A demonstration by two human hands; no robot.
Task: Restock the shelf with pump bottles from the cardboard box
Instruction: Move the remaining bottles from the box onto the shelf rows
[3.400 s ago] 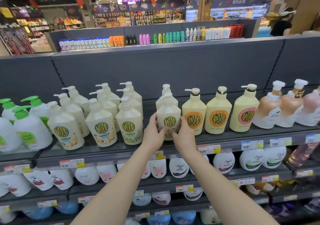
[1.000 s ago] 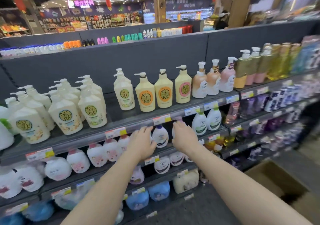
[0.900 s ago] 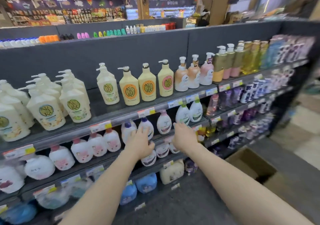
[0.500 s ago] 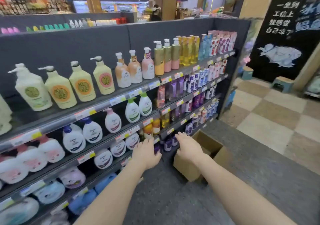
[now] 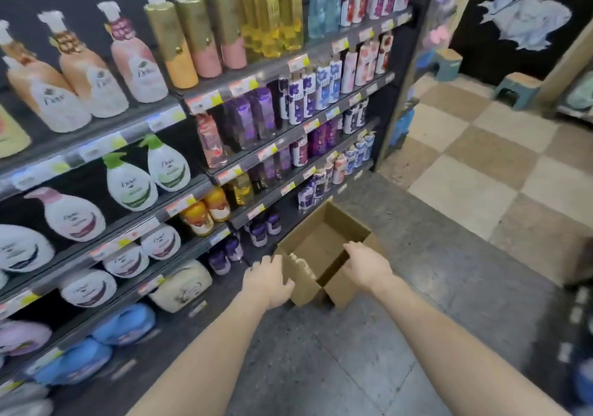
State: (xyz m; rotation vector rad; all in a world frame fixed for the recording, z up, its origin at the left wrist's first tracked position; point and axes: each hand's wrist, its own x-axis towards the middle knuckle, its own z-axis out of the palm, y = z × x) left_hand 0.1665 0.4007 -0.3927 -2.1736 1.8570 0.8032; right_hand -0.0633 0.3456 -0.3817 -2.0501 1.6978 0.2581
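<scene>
An open cardboard box (image 5: 316, 249) stands on the grey floor against the foot of the shelf unit, and what shows of its inside is bare brown. My left hand (image 5: 268, 279) reaches the box's near left corner with fingers spread, holding nothing. My right hand (image 5: 365, 265) hovers over the box's near right edge, also with nothing in it. Pump bottles (image 5: 96, 72) with white pumps stand on the upper shelf at the left.
The dark shelf unit (image 5: 324, 47) carries several tiers of bottles and ends at a post on the right. Beyond it lies a checkered tile floor (image 5: 481, 172) with two small stools (image 5: 516, 90). A dark object sits at the right edge of the floor.
My view has swung right and down from the cream pump bottles to the floor. Both hands let go of the shelved bottle and dropped to the cardboard box.
</scene>
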